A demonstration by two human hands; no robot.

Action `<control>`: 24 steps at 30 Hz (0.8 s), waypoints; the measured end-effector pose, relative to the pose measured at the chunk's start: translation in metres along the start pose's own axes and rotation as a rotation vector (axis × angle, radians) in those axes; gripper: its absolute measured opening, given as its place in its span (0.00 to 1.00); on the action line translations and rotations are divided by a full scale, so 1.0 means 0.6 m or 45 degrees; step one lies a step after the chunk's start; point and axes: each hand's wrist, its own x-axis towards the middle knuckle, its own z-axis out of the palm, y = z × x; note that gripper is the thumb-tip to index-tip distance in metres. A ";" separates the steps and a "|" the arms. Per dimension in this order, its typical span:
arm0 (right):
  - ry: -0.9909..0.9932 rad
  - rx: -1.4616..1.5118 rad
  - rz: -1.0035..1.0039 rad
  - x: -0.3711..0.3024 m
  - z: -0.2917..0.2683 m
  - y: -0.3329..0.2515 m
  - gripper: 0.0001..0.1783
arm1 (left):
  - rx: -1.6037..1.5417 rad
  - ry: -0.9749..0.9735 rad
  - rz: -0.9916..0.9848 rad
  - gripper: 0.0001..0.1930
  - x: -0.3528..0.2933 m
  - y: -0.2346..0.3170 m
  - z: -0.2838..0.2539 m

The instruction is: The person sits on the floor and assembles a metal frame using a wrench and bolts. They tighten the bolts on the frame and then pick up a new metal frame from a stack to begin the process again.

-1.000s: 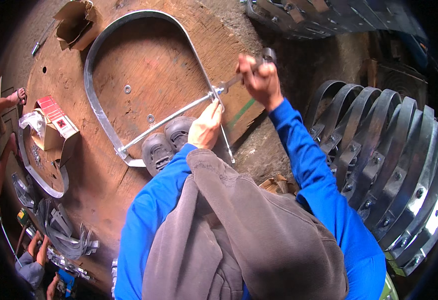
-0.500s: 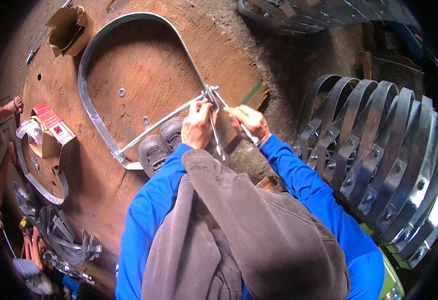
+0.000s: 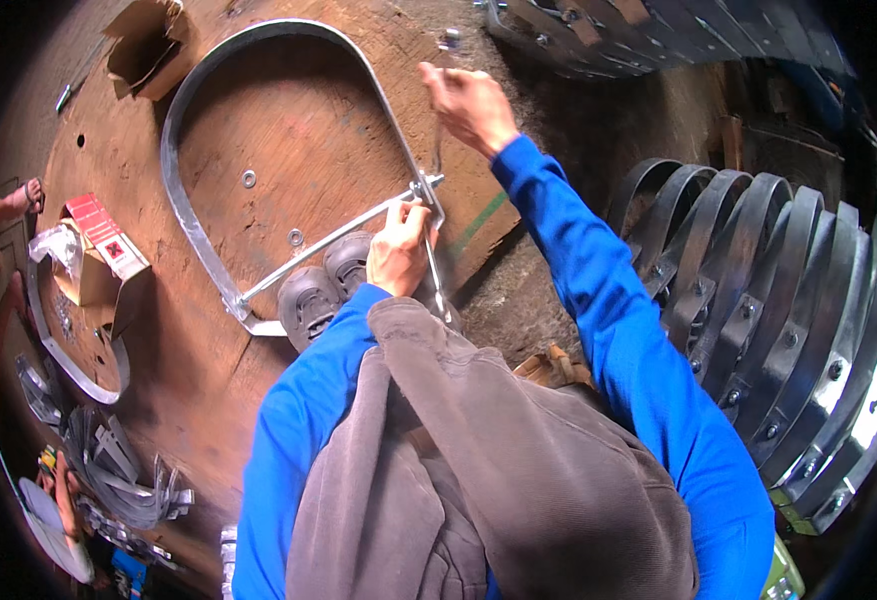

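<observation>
A bent flat metal band [image 3: 180,185], D-shaped, lies on the wooden board. A long metal rod [image 3: 323,240] spans its open side. At the rod's right end, where a nut sits on the band, my left hand [image 3: 398,250] is closed around a wrench [image 3: 433,268] whose shank points toward me. Beyond that joint, my right hand [image 3: 473,110] is raised with fingers curled on a second wrench [image 3: 438,143]. This one is smeared by motion, and its lower end reaches toward the nut; contact there cannot be made out.
My shoes [image 3: 308,300] stand beside the rod. Two washers [image 3: 249,179] lie inside the band. A row of bolted bands [image 3: 748,290] stands at right, more [image 3: 608,35] at the far edge. Left are an open carton [image 3: 108,255], a paper bag [image 3: 143,50] and another person's limbs [image 3: 13,205].
My right hand has swung from the near right of the joint to its far side, carrying the wrench. My left hand stays at the joint with its wrench.
</observation>
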 end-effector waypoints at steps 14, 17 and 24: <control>0.049 0.148 -0.534 -0.340 0.018 0.089 0.14 | -0.059 0.002 0.056 0.14 0.005 -0.008 0.009; 0.098 0.031 -0.630 -0.352 0.049 0.111 0.15 | -0.067 0.018 0.110 0.13 0.007 -0.007 0.005; 0.096 0.069 -0.672 -0.269 0.014 0.086 0.07 | -0.052 -0.030 0.071 0.14 0.003 -0.011 0.009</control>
